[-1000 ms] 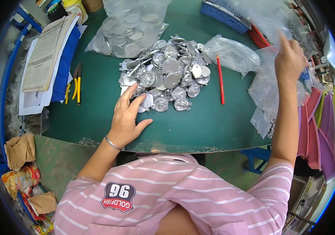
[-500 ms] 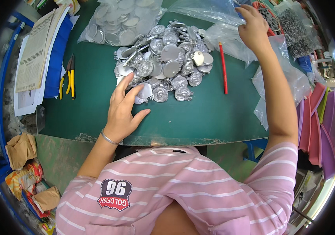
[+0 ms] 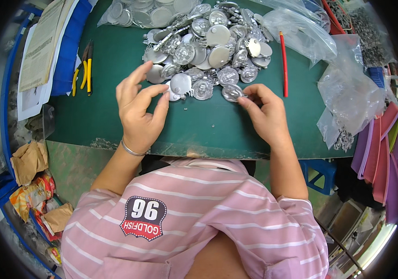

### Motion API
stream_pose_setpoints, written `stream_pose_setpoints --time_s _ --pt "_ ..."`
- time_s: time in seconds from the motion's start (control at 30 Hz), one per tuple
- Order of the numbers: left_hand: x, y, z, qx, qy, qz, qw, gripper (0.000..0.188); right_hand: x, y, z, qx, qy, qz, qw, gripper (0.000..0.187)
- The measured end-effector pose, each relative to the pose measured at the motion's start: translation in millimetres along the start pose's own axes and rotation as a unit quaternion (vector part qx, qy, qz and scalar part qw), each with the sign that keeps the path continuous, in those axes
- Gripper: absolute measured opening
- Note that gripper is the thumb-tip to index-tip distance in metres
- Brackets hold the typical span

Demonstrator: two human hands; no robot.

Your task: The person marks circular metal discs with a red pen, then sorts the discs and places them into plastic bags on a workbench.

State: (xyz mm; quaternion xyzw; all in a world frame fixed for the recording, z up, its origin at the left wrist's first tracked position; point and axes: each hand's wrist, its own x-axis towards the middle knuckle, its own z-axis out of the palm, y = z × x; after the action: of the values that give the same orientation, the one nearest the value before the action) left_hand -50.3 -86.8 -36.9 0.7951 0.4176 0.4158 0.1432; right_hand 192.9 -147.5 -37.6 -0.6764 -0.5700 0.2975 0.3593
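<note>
A heap of silvery metal medallions (image 3: 208, 51), some face up with a relief and some showing plain backs, lies on the green tabletop. My right hand (image 3: 268, 111) pinches one medallion (image 3: 232, 92) by its edge at the heap's near right side. At the near left side, my left hand (image 3: 139, 109) has thumb and forefinger closed on the rim of a metal disc (image 3: 174, 96), which another disc (image 3: 180, 83) partly covers. The left hand's other fingers are raised beside the heap.
A plastic bag of discs (image 3: 155, 14) lies behind the heap. Yellow-handled pliers (image 3: 86, 72) rest at left by a blue bin (image 3: 66, 60) with papers. On the right are a red pencil (image 3: 283, 65), clear plastic bags (image 3: 350, 93) and dark small parts (image 3: 366, 32).
My right hand has come back from the plastic bags at the far right and taken hold of a medallion. My left hand's thumb and forefinger have closed together at a disc.
</note>
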Motion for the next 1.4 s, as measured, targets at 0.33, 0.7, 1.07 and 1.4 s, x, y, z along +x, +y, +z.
stream_pose_setpoints --time_s 0.33,0.7,1.07,1.4 --pt "-11.8 32.0 28.9 -0.451 -0.275 -0.335 0.780 0.028 -22.0 -10.1 25.4 0.319 -0.101 0.068 0.940 0.018" --pt "-18.2 24.3 39.4 -0.549 -0.164 -0.378 0.728 0.024 -21.2 0.3 35.5 0.328 -0.088 -0.027 0.940 0.052" --pt "-18.7 25.9 38.6 -0.550 -0.165 -0.365 0.733 0.030 -23.3 2.5 34.4 0.339 -0.107 0.022 0.934 0.047" --pt "-18.8 26.5 38.9 -0.549 -0.159 -0.356 0.739 0.028 -22.2 3.7 34.3 0.335 -0.110 0.019 0.936 0.046"
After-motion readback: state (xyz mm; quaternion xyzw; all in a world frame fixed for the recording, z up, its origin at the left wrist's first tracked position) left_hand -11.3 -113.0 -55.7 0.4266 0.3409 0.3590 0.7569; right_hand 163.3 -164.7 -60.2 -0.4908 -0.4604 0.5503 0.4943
